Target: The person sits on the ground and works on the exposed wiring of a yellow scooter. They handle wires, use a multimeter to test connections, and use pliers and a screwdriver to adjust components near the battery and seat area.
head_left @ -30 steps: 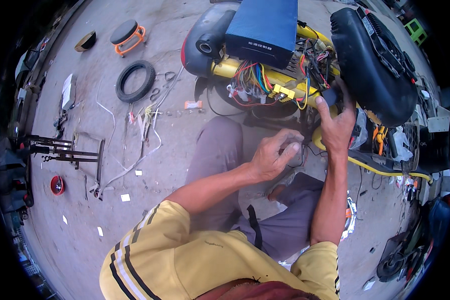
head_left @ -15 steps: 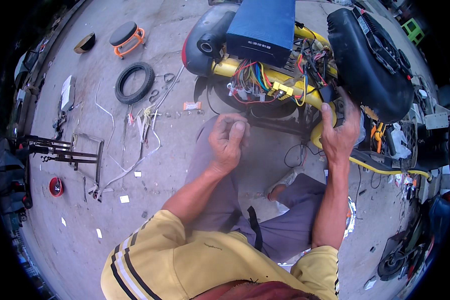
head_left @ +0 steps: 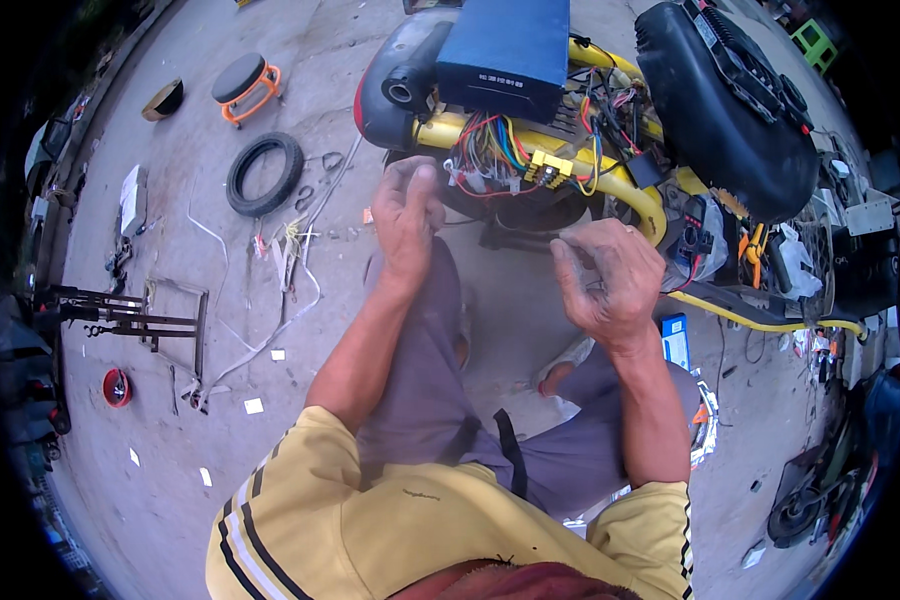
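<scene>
The left hand (head_left: pixel 407 220), its thumb against bent fingers and any small held thing impossible to make out, stood well apart from the loosely curled right hand (head_left: pixel 615 275), whose thumb and fingertips showed a gap, before the scooter's yellow frame tube (head_left: pixel 650 205). Coloured wires (head_left: pixel 488 148) and a yellow connector (head_left: pixel 550 168) lay exposed there, probably for easy reach, near a blue box (head_left: pixel 503 60) perched on the frame. Open room separated the hands; the tube's bend edged the right one.
</scene>
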Available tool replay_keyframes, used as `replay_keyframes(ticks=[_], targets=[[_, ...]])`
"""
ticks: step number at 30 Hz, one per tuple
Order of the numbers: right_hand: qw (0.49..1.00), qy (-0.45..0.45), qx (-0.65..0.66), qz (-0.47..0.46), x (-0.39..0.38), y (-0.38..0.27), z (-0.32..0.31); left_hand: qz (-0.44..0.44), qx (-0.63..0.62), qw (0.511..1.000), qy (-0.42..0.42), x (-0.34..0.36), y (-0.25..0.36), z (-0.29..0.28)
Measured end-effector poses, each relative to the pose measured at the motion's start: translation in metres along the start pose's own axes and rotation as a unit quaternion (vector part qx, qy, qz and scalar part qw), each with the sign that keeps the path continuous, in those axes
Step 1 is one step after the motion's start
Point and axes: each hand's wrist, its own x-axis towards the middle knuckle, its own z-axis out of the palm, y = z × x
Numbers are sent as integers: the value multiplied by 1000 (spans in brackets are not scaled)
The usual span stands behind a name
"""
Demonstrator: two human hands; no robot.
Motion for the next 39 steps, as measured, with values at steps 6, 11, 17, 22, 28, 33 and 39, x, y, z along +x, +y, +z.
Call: replay_keyframes(ticks=[6,11,17,22,28,33,39], targets=[[982,-50,110,146,-5,-16,43,-40,21,999,-24,1,4,-4],[867,-111,306,376,3,-33,64,-84,15,996,-40,10,15,-3],[668,-84,494,550,14,-35,80,-104,0,994,-41,8,9,-4],[626,-22,537,565,19,-38,97,-98,-22,994,-38,0,8,-1],[646,34,533,546,12,-36,118,-85,-28,995,-31,2,6,4],[682,19,492,540,14,-41,113,-75,-22,996,-34,10,13,5],[735,-23,446,510,10,-42,107,-92,5,994,-65,16,16,10]])
